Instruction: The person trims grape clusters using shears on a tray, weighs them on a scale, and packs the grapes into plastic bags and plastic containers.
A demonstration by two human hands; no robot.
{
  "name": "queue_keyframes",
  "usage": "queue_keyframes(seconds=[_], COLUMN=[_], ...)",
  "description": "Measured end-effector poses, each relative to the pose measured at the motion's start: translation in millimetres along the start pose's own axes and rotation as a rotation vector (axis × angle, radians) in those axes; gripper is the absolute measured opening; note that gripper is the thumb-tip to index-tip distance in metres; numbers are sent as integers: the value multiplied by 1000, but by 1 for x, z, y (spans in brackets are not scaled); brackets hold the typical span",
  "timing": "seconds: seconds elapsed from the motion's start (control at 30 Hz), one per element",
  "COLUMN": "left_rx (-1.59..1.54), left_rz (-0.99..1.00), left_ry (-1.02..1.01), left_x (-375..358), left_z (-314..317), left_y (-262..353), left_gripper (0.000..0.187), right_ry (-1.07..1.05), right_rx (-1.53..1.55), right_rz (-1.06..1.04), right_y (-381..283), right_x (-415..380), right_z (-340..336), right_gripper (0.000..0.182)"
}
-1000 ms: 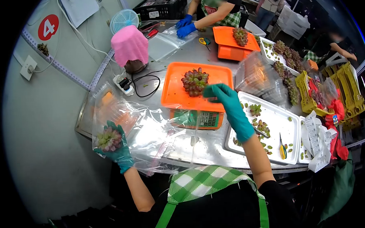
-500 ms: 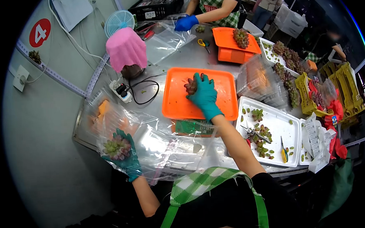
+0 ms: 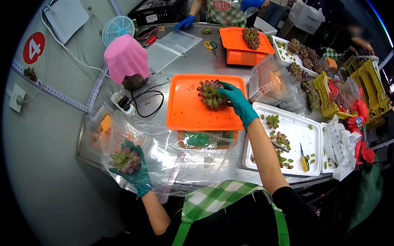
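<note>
A green-and-pink succulent (image 3: 125, 160) lies in my left hand (image 3: 139, 175), whose gloved fingers curl round it at the left, near a large clear plastic bag (image 3: 163, 146). My right hand (image 3: 239, 103), in a teal glove, has its thumb and fingers on the right side of a reddish-green succulent (image 3: 210, 94), rosette up, over the orange tray (image 3: 183, 110). That tray sits on a scale whose green keypad (image 3: 208, 139) shows below it, partly under the bag.
A white tray (image 3: 311, 162) with loose leaves, scissors (image 3: 304, 159) and small succulents is at right, beside clear plastic boxes (image 3: 273, 83). A pink-cloth-covered object (image 3: 126, 58) and black cable stand at left. A co-worker's blue-gloved hands (image 3: 185, 23) are across the table.
The succulent on the orange tray now shows its rosette upward, and my right hand has shifted from above it to its right side. The co-worker's hands have moved apart.
</note>
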State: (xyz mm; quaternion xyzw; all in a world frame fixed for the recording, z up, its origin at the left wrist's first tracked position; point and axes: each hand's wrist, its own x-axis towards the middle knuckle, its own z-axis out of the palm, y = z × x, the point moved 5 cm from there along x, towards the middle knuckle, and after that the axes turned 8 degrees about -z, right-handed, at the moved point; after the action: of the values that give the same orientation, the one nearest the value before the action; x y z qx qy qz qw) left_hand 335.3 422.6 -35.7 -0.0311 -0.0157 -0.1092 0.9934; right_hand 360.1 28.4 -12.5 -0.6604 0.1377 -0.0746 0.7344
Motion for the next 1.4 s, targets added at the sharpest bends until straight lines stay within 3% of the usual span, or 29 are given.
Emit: queue_keyframes(seconds=[0.17,0.27,0.37,0.47,0.67,0.77,0.87,1.07,1.17,1.27,1.37,1.4], left_rx=[96,101,77,55,49,41,16,21,0,46,17,-11], left_rz=[-5,-32,-22,-10,-23,-11,10,12,-21,-14,-25,-37], left_ry=[-61,-108,-85,-65,-81,-52,5,30,3,-6,-5,-4], left_x=[-2,-4,-6,-7,-4,-5,-5,-2,-2,-1,2,3], left_z=[2,-3,-6,-3,-4,-6,-9,-8,-3,3,2,1], left_y=[2,7,8,4,2,2,2,-3,-6,-9,-9,-9], left_gripper=[81,79,78,78,79,80,85,89,90,90,87,86], right_ry=[0,20,204,233,197,97,61,7,-137,-186,-371,-370], right_rx=[189,88,-286,-627,-825,-671,-328,124,447,761,1116,1122], right_rz=[-101,-111,-145,-274,-247,-182,-167,67,149,66,73,24], right_y=[20,22,5,-10,9,4,18,27,34,38,51,26], right_x=[17,22,15,9,33,35,43,34,25,11,7,-5], right_z=[2,3,9,25,30,25,15,-2,-2,4,3,11], right_gripper=[48,59,72,80,76,65,52,35,34,37,57,39])
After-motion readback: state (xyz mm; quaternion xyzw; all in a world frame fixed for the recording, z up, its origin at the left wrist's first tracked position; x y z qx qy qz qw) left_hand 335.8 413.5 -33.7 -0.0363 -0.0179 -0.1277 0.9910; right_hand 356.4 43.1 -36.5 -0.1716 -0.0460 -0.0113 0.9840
